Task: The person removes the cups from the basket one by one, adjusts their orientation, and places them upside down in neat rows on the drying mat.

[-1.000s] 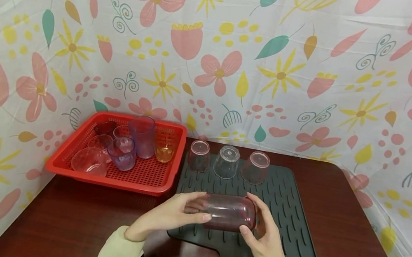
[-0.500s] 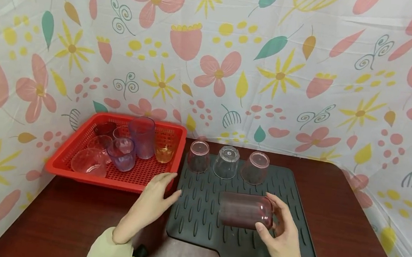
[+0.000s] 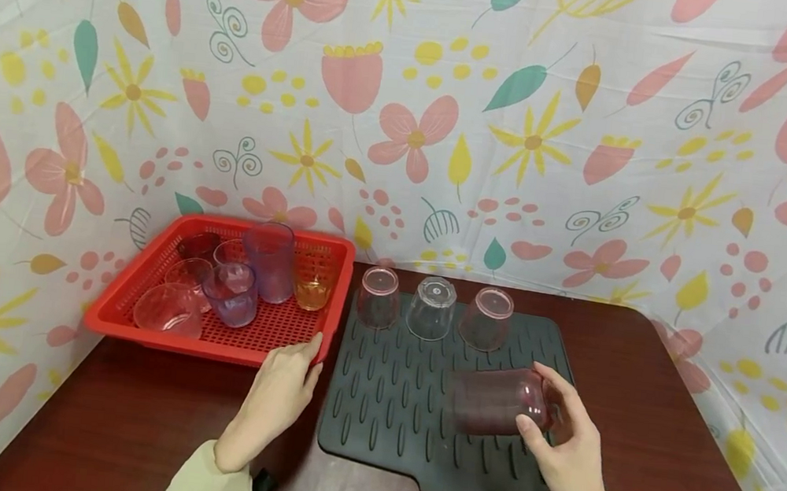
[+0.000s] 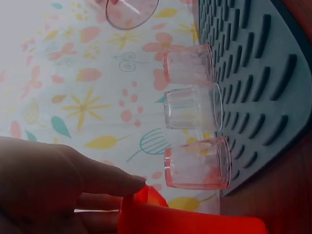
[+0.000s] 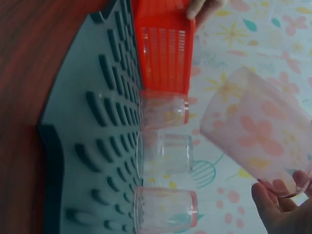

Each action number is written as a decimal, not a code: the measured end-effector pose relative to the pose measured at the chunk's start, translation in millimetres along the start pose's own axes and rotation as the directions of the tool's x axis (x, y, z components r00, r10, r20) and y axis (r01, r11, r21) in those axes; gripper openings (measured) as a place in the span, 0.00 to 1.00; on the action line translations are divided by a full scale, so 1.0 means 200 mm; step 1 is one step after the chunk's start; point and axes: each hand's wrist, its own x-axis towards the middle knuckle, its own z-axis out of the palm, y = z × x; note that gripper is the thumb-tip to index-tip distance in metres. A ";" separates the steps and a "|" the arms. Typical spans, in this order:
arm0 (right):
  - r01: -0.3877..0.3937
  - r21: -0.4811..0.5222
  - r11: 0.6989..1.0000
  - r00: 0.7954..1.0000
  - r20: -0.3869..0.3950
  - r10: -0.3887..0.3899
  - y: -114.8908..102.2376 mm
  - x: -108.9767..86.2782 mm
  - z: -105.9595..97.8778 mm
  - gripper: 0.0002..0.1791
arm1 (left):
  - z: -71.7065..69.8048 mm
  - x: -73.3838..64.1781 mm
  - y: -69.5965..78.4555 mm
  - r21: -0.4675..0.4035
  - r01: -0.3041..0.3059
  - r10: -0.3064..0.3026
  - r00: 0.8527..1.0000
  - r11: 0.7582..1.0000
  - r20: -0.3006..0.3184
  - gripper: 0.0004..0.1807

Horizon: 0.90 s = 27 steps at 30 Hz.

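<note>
My right hand holds a tall, see-through pinkish tumbler by its base end, thumb in front and fingers behind. The tumbler lies sideways in the air above the dark grey drying mat, its mouth toward the left. At the front right corner of the red basket, my left hand grips the rim, as the left wrist view also shows. Three small clear glasses stand upside down along the mat's back edge: a left one, a middle one and a right one.
Inside the basket are several cups, among them a tall purple tumbler, a short purple cup, a yellow glass and a clear bowl-like cup. Dark wooden table surrounds the mat. A flowered curtain hangs behind.
My left hand let go of the tumbler and moved left to the basket's corner, taking its rim. My right hand carried the tumbler to the right over the mat.
</note>
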 end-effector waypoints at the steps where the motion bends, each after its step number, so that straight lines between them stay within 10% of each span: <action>1: -0.007 -0.021 1.000 1.000 0.006 0.007 0.00 0.01 -0.01 0.37 | 0.00 0.00 0.00 0.008 -0.014 0.014 1.000 1.000 -0.010 0.22; 27: -0.080 -0.304 0.949 0.997 -0.026 0.075 0.15 0.15 -0.12 0.38 | 0.03 -0.01 -0.02 0.081 -0.067 0.075 0.993 0.994 -0.095 0.21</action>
